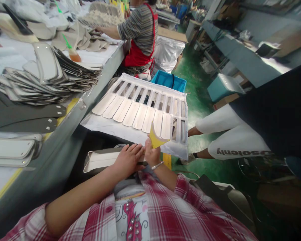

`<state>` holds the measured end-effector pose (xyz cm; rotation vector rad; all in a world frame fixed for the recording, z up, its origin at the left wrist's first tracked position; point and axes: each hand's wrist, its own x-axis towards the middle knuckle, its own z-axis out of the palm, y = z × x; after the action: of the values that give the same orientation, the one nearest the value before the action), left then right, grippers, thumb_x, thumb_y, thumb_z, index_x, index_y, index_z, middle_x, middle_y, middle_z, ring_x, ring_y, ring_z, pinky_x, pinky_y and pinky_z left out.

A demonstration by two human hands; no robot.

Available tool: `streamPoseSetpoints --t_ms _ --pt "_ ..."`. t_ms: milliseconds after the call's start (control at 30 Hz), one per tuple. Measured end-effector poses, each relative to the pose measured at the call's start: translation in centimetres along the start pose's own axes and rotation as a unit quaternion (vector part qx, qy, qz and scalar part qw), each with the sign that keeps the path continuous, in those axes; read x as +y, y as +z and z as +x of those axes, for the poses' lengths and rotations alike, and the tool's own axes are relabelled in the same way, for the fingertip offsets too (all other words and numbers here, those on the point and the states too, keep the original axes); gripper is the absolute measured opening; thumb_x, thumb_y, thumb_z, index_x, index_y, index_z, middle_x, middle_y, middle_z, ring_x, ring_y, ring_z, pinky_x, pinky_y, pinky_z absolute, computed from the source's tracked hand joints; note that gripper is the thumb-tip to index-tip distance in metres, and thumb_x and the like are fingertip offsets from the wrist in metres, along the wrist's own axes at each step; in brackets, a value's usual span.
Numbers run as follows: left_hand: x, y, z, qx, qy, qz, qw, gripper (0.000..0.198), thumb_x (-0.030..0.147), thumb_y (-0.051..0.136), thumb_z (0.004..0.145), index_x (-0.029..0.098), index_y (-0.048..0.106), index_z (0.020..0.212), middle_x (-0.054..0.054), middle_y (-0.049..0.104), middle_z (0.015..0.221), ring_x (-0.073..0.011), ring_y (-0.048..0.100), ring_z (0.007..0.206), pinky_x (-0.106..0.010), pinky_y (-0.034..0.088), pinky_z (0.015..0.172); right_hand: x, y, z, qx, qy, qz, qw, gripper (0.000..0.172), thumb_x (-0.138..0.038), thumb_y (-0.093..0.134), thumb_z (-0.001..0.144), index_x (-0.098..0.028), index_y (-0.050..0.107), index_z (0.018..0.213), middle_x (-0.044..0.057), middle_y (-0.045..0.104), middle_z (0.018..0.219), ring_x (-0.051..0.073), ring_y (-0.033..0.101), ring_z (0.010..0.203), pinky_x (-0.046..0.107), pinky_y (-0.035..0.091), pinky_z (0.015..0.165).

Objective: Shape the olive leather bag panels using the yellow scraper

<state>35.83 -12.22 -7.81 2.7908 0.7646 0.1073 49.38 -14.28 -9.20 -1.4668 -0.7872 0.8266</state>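
My right hand [152, 153], with a bracelet at the wrist, is closed on a yellow pointed piece of thin sheet [157, 139] that sticks up from the fingers. Beside it, my left hand [130, 157] lies with fingers stretched out over a cream and grey strip-shaped piece [100, 159] in my lap. The far end of that piece is hidden under my hands. Just beyond them a white slotted frame [135, 80] slopes away, and a row of cream rounded strips [132, 116] lies side by side across its slots.
On the left bench [90, 80] are a pile of cream rounded panels [47, 63], a glue bottle [74, 55] and dark flat pieces [27, 115]. A co-worker in a red apron [142, 53] sits ahead beside a blue crate [169, 80]. Another person in white trousers [238, 137] is at right.
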Motion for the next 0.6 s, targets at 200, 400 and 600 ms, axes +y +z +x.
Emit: streamPoseSetpoints --t_ms 200,400,600 --pt "0.1 -0.9 -1.4 0.014 0.004 -0.031 0.999 0.069 0.05 0.058 0.075 0.021 0.036 0.133 -0.01 0.04 0.137 -0.0287 0.037 0.124 -0.047 0.028 0.1 -2.5 -1.1 2.0 -0.056 0.107 0.079 0.99 0.046 -0.064 0.033 0.08 -0.019 0.044 0.081 -0.007 0.037 0.047 0.007 0.034 0.035 0.021 0.031 0.035" --pt "-5.8 -3.5 -11.1 0.287 -0.26 -0.234 0.892 0.042 0.041 0.039 0.088 0.019 0.049 0.121 -0.009 0.054 0.123 -0.021 0.047 0.116 -0.04 0.034 0.1 -6.4 -2.6 3.6 -0.391 0.119 -0.154 0.9 0.042 -0.056 0.049 0.077 -0.016 0.047 0.089 0.001 0.059 0.066 0.012 0.054 0.05 0.024 0.044 0.048" --pt "-9.3 0.0 -13.9 0.305 -0.35 -0.571 0.677 0.06 0.049 0.016 0.09 0.009 0.045 0.125 -0.014 0.054 0.124 -0.0228 0.051 0.114 -0.038 0.041 0.094 -7.4 3.3 6.7 -0.523 -0.08 -0.505 0.682 0.038 -0.041 0.052 0.079 -0.016 0.053 0.107 0.01 0.064 0.087 0.021 0.059 0.074 0.03 0.041 0.065"
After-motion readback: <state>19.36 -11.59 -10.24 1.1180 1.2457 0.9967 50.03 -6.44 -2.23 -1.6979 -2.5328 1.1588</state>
